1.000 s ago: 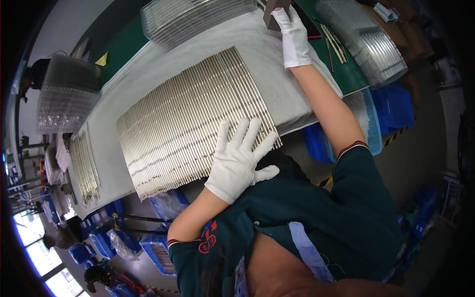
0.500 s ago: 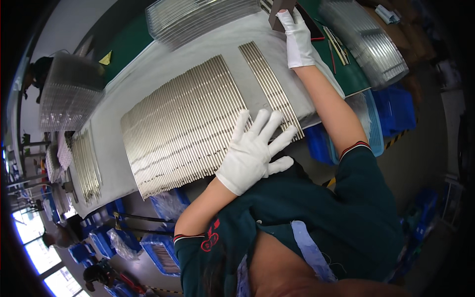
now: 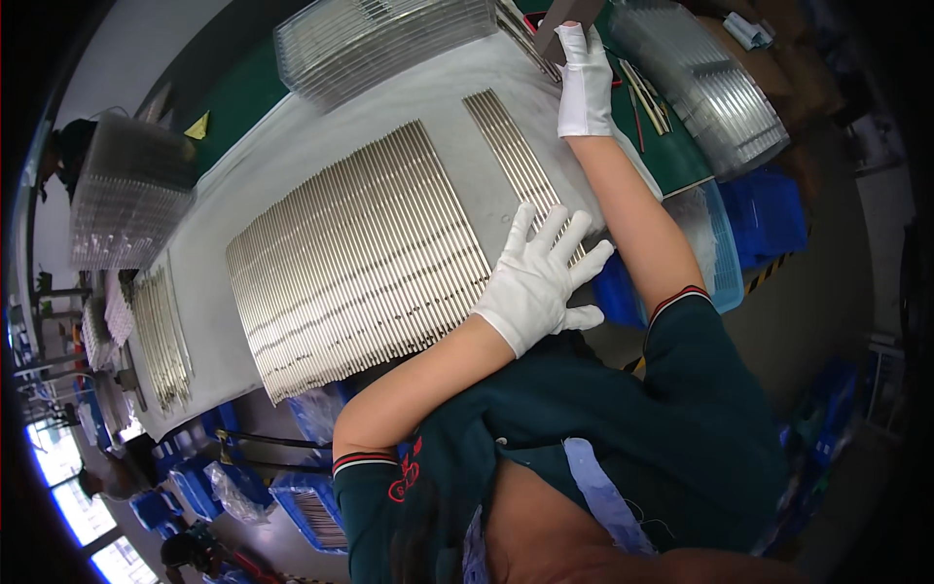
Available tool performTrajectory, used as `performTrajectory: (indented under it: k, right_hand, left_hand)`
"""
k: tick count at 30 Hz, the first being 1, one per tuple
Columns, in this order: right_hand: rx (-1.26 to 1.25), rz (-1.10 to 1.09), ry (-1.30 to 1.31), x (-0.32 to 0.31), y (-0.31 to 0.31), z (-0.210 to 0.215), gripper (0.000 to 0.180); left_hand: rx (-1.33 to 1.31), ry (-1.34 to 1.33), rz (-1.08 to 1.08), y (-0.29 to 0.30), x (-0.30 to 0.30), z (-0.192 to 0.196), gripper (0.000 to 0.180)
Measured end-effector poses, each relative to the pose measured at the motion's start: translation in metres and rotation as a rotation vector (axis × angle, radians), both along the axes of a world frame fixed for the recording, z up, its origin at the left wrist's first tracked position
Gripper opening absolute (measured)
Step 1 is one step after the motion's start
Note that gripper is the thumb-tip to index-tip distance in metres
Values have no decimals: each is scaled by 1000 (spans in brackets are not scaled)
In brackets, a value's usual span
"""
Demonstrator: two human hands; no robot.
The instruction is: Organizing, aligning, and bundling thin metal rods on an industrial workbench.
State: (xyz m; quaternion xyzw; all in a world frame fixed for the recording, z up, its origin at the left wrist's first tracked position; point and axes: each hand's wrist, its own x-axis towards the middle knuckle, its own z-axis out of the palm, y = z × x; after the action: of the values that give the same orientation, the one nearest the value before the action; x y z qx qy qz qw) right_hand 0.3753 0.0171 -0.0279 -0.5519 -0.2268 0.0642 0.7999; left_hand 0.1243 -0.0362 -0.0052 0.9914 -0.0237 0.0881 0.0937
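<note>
My left hand (image 3: pixel 541 282), in a white glove, is open with fingers spread. It lies over the near end of a narrow group of thin metal rods (image 3: pixel 511 146); whether it touches them I cannot tell. To its left, a wide row of similar silvery rods (image 3: pixel 355 253) lies side by side on a white cloth (image 3: pixel 443 112). My right hand (image 3: pixel 587 92), also gloved with a bare fingertip showing, is closed around a dark grey-brown block (image 3: pixel 566 27) at the far edge. The block stands tilted, and its top is cut off by the frame.
Stacked clear ribbed plastic trays stand at the back (image 3: pixel 379 44), right (image 3: pixel 705 92) and left (image 3: pixel 131 195). Tweezers and slim tools (image 3: pixel 647 97) lie on the green mat (image 3: pixel 681 161). More rods (image 3: pixel 161 336) lie far left. Blue bins (image 3: pixel 764 214) sit below the table edge.
My left hand has moved right, from the edge of the wide row to the narrow group. The block in my right hand has shifted slightly right and tilted, uncovering more rods behind it.
</note>
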Motion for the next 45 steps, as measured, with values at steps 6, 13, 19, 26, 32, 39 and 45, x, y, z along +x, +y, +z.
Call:
performTrajectory:
  k: [6,13,19,26,32,39,45]
  right_hand:
    - [41,71,37,5,-1,-3,66]
    - [8,111,152,-32,-3,32,52]
    - [7,112,54,-22,1,15,52]
    - [-90,55,3,-16,4,11,56]
    - [-23,72,-5,-14,2,7,55]
    - [-42,146,-61,-18,5,2,55]
    - [-27,161,-82,-18,10,-3,54]
  left_hand:
    - [15,56,11,5,-21,6,79]
    - [27,105,146,13,-69,22,75]
    - [11,76,127,14,-64,23,67]
    - [-56,-25,29,16,-37,21,60]
    - [40,62,273,29,-93,28,67]
    - [27,104,257,26,-86,25,69]
    - [-121,-52,60,17,-54,13,66]
